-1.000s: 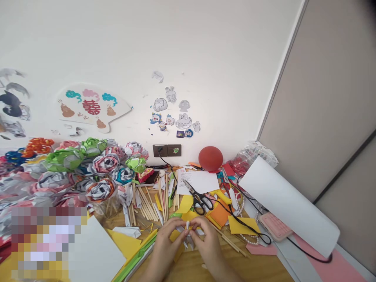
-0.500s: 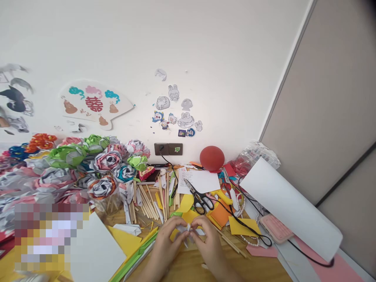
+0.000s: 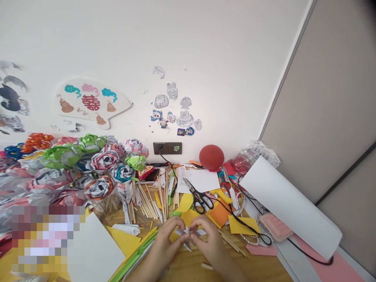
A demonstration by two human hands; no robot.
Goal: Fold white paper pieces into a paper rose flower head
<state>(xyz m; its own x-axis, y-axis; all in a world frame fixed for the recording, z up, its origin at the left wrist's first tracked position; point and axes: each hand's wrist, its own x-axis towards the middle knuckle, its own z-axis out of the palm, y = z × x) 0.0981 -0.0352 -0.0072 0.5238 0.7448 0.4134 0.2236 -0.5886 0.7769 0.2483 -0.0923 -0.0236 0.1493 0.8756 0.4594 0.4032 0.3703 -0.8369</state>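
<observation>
Close together above the wooden table, my left hand (image 3: pixel 170 237) and my right hand (image 3: pixel 207 237) pinch a small folded white paper piece (image 3: pixel 187 246) between thumbs and fingertips. Its pointed ends stick out below and to the sides; the middle is partly hidden by my fingers. Just beyond my hands lies yellow paper (image 3: pixel 189 216), and black-handled scissors (image 3: pixel 199 198) rest farther back. Long green folded paper (image 3: pixel 138 250) runs alongside my left forearm. Thin wooden sticks (image 3: pixel 233 242) lie to the right of my right hand.
Many paper flowers (image 3: pixel 104 160) crowd the left side. White paper (image 3: pixel 95 250) lies at front left. Bundled wooden sticks (image 3: pixel 147 201), a red balloon (image 3: pixel 211 157) and a yellow glue gun (image 3: pixel 222 196) with a black cord stand behind. A rolled white sheet (image 3: pixel 290 207) and pink calculator-like object (image 3: pixel 276 227) are at right.
My fingers have shifted slightly on the folded paper, and more of its white points show now. The view has moved a little to the right.
</observation>
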